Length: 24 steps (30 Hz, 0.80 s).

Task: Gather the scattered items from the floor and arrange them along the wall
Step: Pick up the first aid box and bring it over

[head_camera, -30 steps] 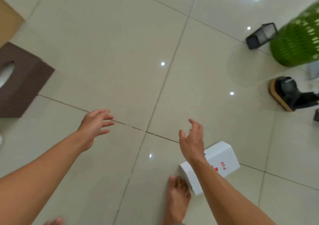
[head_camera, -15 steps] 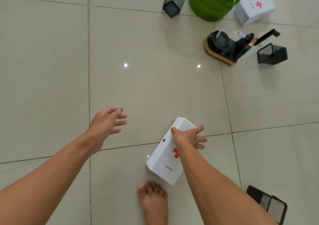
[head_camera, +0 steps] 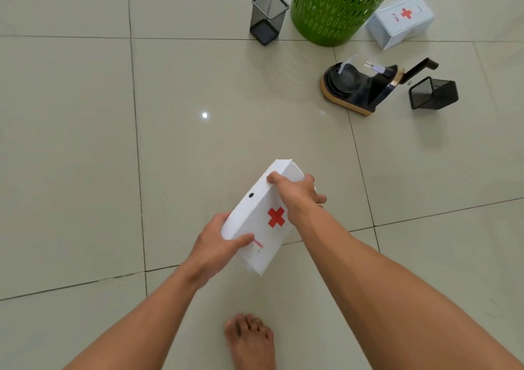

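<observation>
Two hands share one white first-aid box (head_camera: 262, 216), a rectangular case with a red cross and red lettering on its broad face and a small dark dot near one long edge. It sits tilted in the lower middle of the view, over the pale tiled floor (head_camera: 85, 142); whether its lower corner touches the tiles cannot be told. The right hand (head_camera: 297, 196) grips the far upper end, thumb hooked on the near long edge and fingers curled over the opposite side, so the box lies under the palm. The left hand (head_camera: 218, 245) holds the near lower corner, thumb laid flat across the printed face and the other fingers wrapped beneath, out of sight. The box looks stiff, smooth and fairly light, since it keeps its shape under these holds; its glossy skin may be slippery, so gripping across the narrow width at opposite ends, as here, seems the sound way. Whether it has loose contents that could shift cannot be told. Farther off lie other scattered items: a green perforated basket (head_camera: 337, 9), a standing black mesh pen holder (head_camera: 268, 15), a second first-aid box (head_camera: 401, 21), a black-and-wood desk stand (head_camera: 360, 89) and a tipped mesh pen holder (head_camera: 433, 93). A bare foot (head_camera: 251, 341) stands below.
</observation>
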Tool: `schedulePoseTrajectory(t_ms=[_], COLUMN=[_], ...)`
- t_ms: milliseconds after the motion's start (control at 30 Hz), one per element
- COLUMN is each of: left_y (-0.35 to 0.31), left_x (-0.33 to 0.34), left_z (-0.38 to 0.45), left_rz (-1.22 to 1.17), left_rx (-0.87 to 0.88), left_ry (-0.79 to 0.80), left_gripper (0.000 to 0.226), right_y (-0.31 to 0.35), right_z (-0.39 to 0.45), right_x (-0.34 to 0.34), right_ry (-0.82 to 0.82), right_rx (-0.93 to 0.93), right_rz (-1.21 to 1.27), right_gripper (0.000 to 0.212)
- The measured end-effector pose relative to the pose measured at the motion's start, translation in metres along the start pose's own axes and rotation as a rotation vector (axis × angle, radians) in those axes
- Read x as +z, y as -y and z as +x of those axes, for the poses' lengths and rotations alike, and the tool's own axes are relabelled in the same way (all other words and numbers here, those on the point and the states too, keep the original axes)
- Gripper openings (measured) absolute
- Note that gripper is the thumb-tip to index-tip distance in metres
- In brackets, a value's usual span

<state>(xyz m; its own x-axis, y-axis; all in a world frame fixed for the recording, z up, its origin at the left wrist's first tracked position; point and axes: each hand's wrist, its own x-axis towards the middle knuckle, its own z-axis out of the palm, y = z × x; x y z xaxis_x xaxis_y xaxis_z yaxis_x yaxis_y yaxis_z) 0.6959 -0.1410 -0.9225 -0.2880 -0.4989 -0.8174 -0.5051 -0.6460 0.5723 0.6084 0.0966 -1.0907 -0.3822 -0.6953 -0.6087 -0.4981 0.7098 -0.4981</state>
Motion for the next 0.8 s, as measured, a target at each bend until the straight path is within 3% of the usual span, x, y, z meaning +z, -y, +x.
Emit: schedulePoseTrajectory(t_ms=[67, 100, 167, 200, 233, 267, 333, 467, 567, 700, 800], left_y=[0.000, 0.001, 0.008, 0.015, 0.024, 0.034, 0.056, 0.112, 0.162, 0.231, 0.257], left_x=[-0.011, -0.020, -0.045, -0.059, -0.075, -0.092, -0.124, -0.189, -0.232, -0.277, -0.285], left_z=[-0.004, -0.008, -0.016, -0.021, -0.026, -0.031, -0.040, -0.070, -0.101, -0.143, -0.158], left_rz=[-0.158, -0.240, -0.350, -0.399, -0.458, -0.531, -0.680, -0.828, -0.961, -1.132, -1.254], left_rx=[0.005, 0.002, -0.008, -0.009, -0.009, -0.014, -0.021, -0.007, -0.013, -0.059, -0.133], left_ry=[-0.060, -0.062, -0.066, -0.069, -0.087, -0.118, -0.188, -0.299, -0.379, -0.543, -0.632], left_gripper=[0.044, 0.042, 0.037, 0.036, 0.036, 0.039, 0.050, 0.059, 0.059, 0.086, 0.069], right_y=[-0.011, 0.013, 0.116, 0.182, 0.251, 0.274, 0.302, 0.334, 0.372, 0.404, 0.409], right_z=[0.000, 0.017, 0.057, 0.082, 0.103, 0.101, 0.076, 0.026, 0.000, -0.047, -0.066], right_x=[0.014, -0.011, -0.110, -0.156, -0.171, -0.166, -0.144, -0.049, 0.016, 0.100, 0.138], right_ry=[-0.085, -0.031, 0.117, 0.058, 0.059, 0.108, 0.337, 0.599, 0.659, 0.718, 0.731], right_rx=[-0.097, -0.075, 0.018, 0.081, 0.014, 0.055, 0.086, 0.063, 0.045, 0.078, 0.141], right_rz=[0.066, 0.195, 0.512, 0.479, 0.361, 0.333, 0.285, 0.400, 0.403, 0.321, 0.307], right_gripper=[0.031, 0.033, 0.058, 0.079, 0.090, 0.090, 0.080, 0.067, 0.067, 0.067, 0.065])
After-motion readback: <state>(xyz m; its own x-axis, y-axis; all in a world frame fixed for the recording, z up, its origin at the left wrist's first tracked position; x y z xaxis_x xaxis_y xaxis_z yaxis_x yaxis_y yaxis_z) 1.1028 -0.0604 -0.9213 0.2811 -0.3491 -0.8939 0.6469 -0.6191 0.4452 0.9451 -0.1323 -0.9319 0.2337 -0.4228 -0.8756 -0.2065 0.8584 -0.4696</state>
